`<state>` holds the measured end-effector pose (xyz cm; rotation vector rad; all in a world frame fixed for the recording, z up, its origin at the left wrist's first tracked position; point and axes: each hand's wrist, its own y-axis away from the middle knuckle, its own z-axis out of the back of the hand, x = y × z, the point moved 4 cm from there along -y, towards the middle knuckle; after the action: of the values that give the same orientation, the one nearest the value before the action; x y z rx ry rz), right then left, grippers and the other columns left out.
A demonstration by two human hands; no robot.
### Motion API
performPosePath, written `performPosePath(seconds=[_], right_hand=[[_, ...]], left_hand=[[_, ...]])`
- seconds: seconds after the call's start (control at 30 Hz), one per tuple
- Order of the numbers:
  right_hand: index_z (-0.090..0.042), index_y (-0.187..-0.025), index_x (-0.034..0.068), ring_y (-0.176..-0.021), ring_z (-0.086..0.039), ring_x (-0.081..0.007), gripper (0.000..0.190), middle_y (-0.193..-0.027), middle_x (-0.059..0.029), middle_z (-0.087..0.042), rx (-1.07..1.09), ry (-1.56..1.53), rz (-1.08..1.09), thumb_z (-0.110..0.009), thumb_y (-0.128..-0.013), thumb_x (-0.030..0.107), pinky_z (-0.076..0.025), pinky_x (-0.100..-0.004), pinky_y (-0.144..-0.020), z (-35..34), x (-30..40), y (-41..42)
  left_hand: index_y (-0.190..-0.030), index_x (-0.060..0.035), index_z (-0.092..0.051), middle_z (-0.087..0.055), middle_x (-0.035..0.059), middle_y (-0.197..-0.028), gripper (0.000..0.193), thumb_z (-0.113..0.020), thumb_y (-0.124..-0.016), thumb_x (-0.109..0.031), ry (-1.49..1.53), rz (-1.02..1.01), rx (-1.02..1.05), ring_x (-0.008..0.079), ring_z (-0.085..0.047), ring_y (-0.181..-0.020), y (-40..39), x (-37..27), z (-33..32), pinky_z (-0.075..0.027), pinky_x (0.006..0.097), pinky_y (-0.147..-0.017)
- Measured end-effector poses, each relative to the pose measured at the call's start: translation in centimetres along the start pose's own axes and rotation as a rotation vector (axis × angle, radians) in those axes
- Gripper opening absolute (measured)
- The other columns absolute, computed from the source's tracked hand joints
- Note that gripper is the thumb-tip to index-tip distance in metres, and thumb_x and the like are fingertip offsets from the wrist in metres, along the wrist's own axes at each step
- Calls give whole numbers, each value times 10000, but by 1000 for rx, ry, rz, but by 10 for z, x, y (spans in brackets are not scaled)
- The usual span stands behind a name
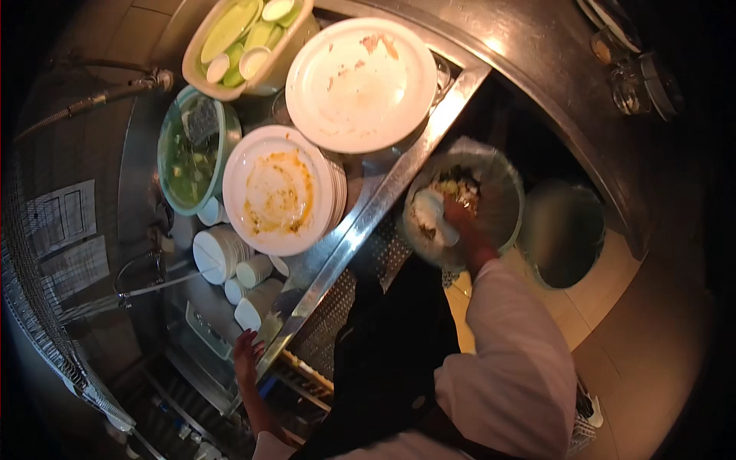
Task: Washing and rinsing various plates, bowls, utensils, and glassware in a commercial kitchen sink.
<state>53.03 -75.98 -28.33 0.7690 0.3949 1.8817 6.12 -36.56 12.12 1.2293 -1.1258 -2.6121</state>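
My right hand point(463, 221) grips a white dish point(428, 210), tilted inside the mouth of a bin with a clear plastic liner point(497, 198). Food scraps point(460, 187) lie in the bin just beyond my fingers. Motion blurs the dish, so its exact shape is unclear. At the sink's front edge, my left hand point(248, 348) holds nothing, its fingers apart. Closest to it is a white rectangular dish point(248, 313). Farther along stands a stack of white plates point(282, 192), the top one smeared with orange sauce. A large white oval platter point(361, 83) bears brown residue.
A green tub of murky water point(192, 152) holds a scouring pad. Behind it, a cream tub point(192, 69) contains green dishes and small white cups. Stacked white bowls point(221, 256) stand under a tap point(164, 284). A metal rim point(368, 221) edges the counter. Another bin point(560, 236) stands at right.
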Motion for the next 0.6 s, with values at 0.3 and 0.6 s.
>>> performPosePath(seconds=[0.3, 0.6], right_hand=[[-343, -1289, 45, -875, -639, -322, 452, -938, -238, -618, -166, 187, -232, -466, -855, 68, -513, -472, -720, 54, 72, 27], [-381, -1272, 96, -843, -625, -413, 559, -895, -224, -644, -137, 101, -99, -553, -740, 80, -489, -499, -712, 109, 7, 85]], left_hand=[[-1240, -54, -481, -587, 77, -1105, 346, -479, -958, -253, -31, 4, 44, 136, -596, -829, 33, -18, -22, -469, 274, -730], [-1233, -28, -489, -583, 73, -1123, 360, -489, -952, -254, -26, -215, 128, 129, -590, -858, -2, -53, -16, -460, 252, -738]])
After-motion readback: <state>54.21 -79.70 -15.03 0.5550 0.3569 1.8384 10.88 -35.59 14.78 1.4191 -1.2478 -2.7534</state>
